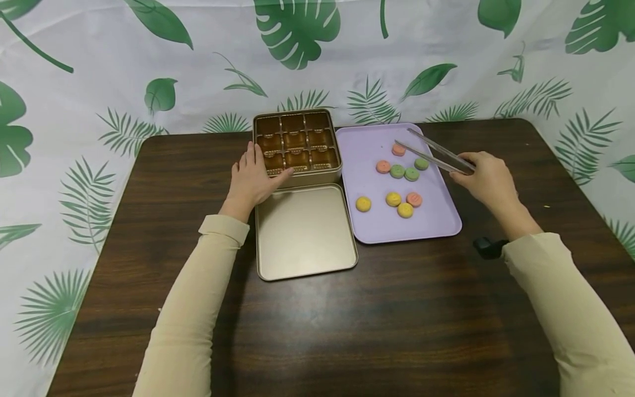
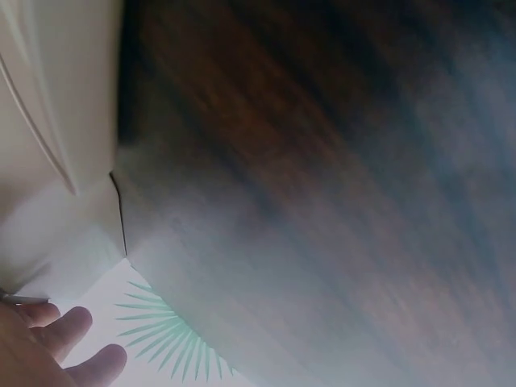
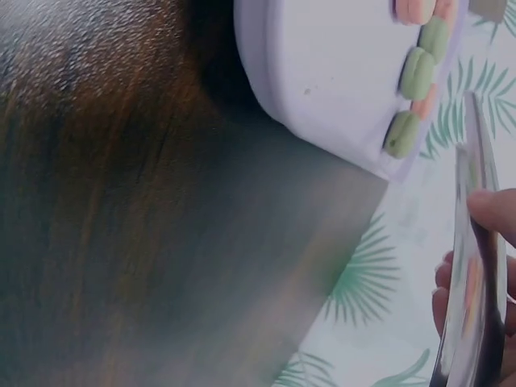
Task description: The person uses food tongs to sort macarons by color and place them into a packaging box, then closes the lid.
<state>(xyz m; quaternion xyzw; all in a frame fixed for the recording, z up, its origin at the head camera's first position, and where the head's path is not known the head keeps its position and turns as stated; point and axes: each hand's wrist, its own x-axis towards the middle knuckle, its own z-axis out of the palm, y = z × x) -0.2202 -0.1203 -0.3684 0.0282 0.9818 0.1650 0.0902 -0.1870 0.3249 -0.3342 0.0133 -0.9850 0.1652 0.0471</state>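
My left hand [image 1: 249, 175] rests at the near left corner of a square gold tin [image 1: 312, 178], fingers spread along its left rim and thumb over the front rim. Inside the tin is a brown plastic insert [image 1: 295, 139] with several bare compartments. On the right, my right hand [image 1: 488, 176] grips metal tongs [image 1: 441, 149] over a lilac tray [image 1: 367, 229]. The tongs' arms are apart, their tips near a pink macaron [image 1: 398, 149], with nothing between them. The right wrist view shows the thumb [image 3: 493, 211] pressing on the tongs.
Below the tin lies its flat gold lid [image 1: 305, 234], beside the tray. Pink, green [image 1: 411, 174] and yellow macarons [image 1: 363, 204] are scattered over the tray. The dark wooden table [image 1: 377, 320] backs onto a leaf-patterned sheet [image 1: 198, 66]. A black device [image 1: 488, 248] shows by the right cuff.
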